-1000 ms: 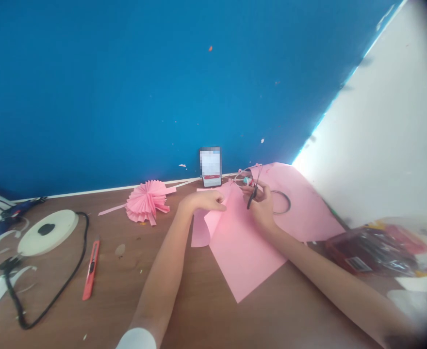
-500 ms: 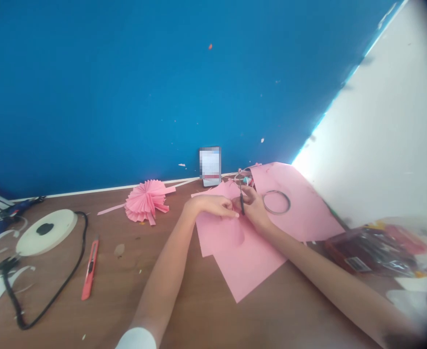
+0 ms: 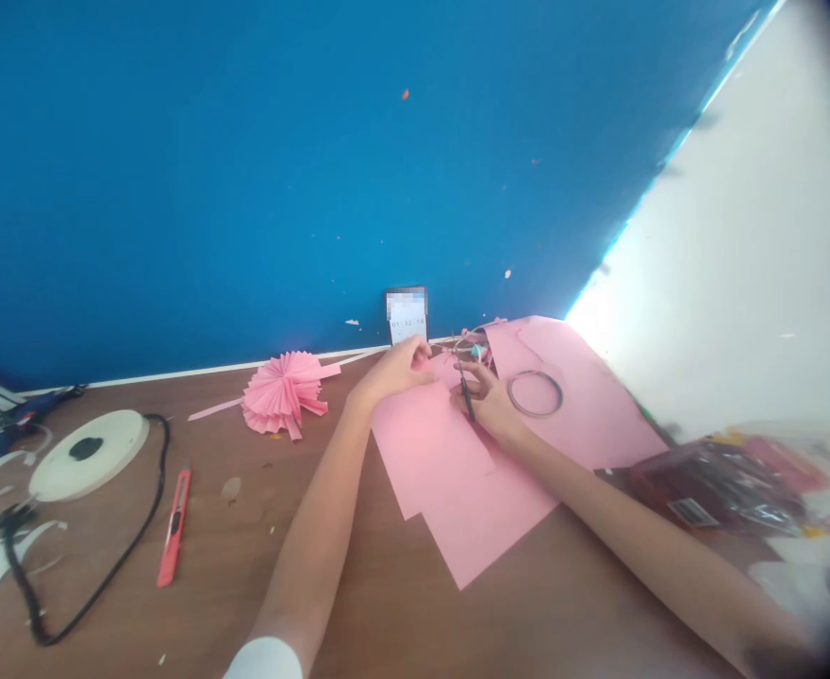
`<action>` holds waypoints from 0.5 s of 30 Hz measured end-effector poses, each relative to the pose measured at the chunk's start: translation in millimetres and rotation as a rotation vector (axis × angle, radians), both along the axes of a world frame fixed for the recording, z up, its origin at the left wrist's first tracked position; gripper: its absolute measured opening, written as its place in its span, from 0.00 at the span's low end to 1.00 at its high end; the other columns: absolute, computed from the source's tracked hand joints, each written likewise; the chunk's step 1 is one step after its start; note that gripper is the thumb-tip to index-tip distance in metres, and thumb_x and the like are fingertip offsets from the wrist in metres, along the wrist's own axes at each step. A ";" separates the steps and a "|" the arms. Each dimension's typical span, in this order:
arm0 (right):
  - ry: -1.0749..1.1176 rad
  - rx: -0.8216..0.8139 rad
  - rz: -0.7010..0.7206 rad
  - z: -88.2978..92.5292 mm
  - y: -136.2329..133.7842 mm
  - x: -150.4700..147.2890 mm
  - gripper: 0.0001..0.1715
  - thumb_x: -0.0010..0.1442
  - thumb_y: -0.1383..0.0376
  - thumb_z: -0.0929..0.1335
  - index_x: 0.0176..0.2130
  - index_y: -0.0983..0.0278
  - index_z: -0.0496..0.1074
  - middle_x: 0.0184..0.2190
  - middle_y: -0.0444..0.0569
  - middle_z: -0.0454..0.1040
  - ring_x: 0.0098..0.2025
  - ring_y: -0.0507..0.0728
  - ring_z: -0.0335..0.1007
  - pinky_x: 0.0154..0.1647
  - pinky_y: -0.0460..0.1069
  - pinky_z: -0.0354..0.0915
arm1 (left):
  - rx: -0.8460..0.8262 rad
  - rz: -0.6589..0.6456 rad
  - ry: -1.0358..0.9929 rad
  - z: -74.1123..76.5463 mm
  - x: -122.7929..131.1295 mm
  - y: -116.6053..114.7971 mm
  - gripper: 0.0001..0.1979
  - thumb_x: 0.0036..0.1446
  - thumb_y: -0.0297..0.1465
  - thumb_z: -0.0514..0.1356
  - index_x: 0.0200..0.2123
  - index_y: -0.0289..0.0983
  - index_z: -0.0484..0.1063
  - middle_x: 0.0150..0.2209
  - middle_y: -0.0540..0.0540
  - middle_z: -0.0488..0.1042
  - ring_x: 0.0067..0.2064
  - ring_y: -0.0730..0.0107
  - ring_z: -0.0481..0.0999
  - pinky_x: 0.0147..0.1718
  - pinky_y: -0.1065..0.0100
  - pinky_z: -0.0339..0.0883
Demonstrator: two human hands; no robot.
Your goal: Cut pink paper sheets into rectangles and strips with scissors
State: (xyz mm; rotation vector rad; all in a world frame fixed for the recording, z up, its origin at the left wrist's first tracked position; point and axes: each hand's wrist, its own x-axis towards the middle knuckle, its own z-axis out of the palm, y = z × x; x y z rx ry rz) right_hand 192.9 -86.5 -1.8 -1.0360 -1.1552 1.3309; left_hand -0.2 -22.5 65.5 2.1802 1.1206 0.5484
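Observation:
A cut sheet of pink paper [image 3: 425, 443] lies on the table with a larger pink sheet [image 3: 489, 528] beneath it. My left hand [image 3: 402, 366] is at the paper's far left edge, its fingers curled together on that edge; the fingertips are partly hidden. Dark-handled scissors [image 3: 467, 404] are in my right hand [image 3: 489, 401], fingers bent around the handles and the thin blades pointing away from me. The scissors are just right of the cut sheet. A grey ring [image 3: 535, 372] rests on pink paper to the right of my right hand.
A pleated pink paper rosette [image 3: 286, 391] lies left of my hands. Farther left are a red box cutter [image 3: 174, 528], a black cable [image 3: 164, 471] and a round cream disc [image 3: 90, 455]. A phone [image 3: 406, 313] leans on the blue wall. Plastic packets [image 3: 726, 495] lie at the right.
My left hand has moved up and left, to the far edge of the paper. The cut sheet has shifted slightly toward me. The scissors have tilted a little in my right hand.

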 end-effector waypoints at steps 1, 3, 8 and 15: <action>0.012 0.008 0.022 0.9 -0.1 0.5 0.33 0.43 0.68 0.72 0.49 0.59 0.62 0.26 0.39 0.72 0.24 0.49 0.66 0.24 0.44 0.60 | 0.025 0.030 -0.033 1.3 -2.8 0.6 0.24 0.45 0.40 0.63 0.45 0.37 0.66 0.46 0.44 0.69 0.45 0.64 0.68 0.43 0.67 0.61; 0.027 0.019 0.059 2.6 -0.7 1.2 0.34 0.42 0.67 0.72 0.49 0.58 0.62 0.26 0.39 0.72 0.24 0.49 0.65 0.24 0.44 0.60 | -0.012 0.012 -0.048 3.2 -7.3 1.3 0.30 0.43 0.40 0.65 0.50 0.39 0.64 0.52 0.43 0.67 0.51 0.61 0.66 0.48 0.65 0.60; 0.022 0.048 0.064 3.4 -2.2 2.3 0.31 0.42 0.64 0.74 0.47 0.60 0.65 0.26 0.40 0.71 0.22 0.48 0.62 0.22 0.44 0.57 | -0.148 -0.118 -0.015 2.7 -13.1 4.1 0.20 0.45 0.39 0.62 0.42 0.37 0.71 0.45 0.46 0.73 0.47 0.61 0.70 0.47 0.65 0.60; -0.092 0.046 0.054 1.0 0.0 8.0 0.22 0.44 0.57 0.74 0.39 0.62 0.71 0.20 0.38 0.67 0.18 0.47 0.55 0.19 0.44 0.52 | -0.177 -0.065 -0.096 -4.3 -27.9 10.6 0.17 0.44 0.42 0.63 0.33 0.35 0.74 0.37 0.46 0.75 0.43 0.61 0.71 0.46 0.64 0.60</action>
